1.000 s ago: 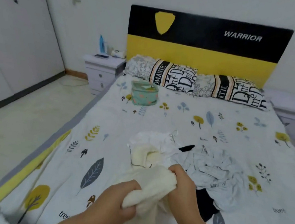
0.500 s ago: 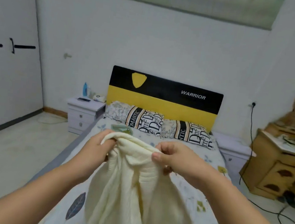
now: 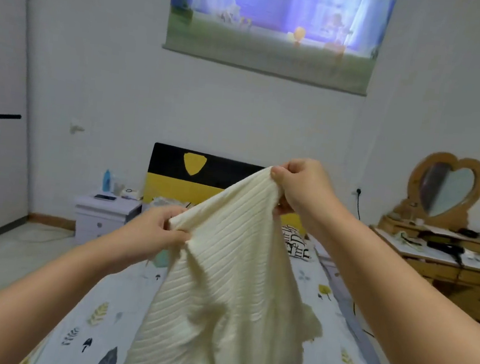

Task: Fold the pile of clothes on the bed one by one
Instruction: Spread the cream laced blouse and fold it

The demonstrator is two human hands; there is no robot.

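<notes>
Sweater (image 3: 221, 284), cream ribbed knit, hangs in the air over the bed (image 3: 341, 358), held up in front of the headboard (image 3: 174, 171). Left hand (image 3: 155, 232) pinches the top edge w/ thumb and fingers curled round the cloth. Right hand (image 3: 301, 185) does the same, but higher and further right, so the top edge runs at a slant. Lower part droops in loose folds down past the bottom of the view; can't tell if it touches the sheet. Rest of the pile isn't visible now, prob. hidden behind the sweater or below the view.

Risks, as I judge them:
- Uneven hold. One hand sits much lower than the other, so the knit hangs skewed. If laid down like this it'd land crooked and the fold would come out lopsided.
- Bunched cloth under the left hand. Looks like it has a wad, not a clean shoulder or hem corner, so sleeves may stay tucked inside.
- Small pinch grips on a heavy-ish knit: a shake to open it could pull an edge free and drop it back on the bed.
- Can't see the landing spot, so it may come down on other clothes.

Vs half a sec ago: hands were close together at about the same height, sweater bunched between them. Now they're spread apart, right one raised, cloth opened out wider. View also tilted up: more wall, the wall picture (image 3: 275, 21) and heart mirror (image 3: 444, 190) show fully.
</notes>
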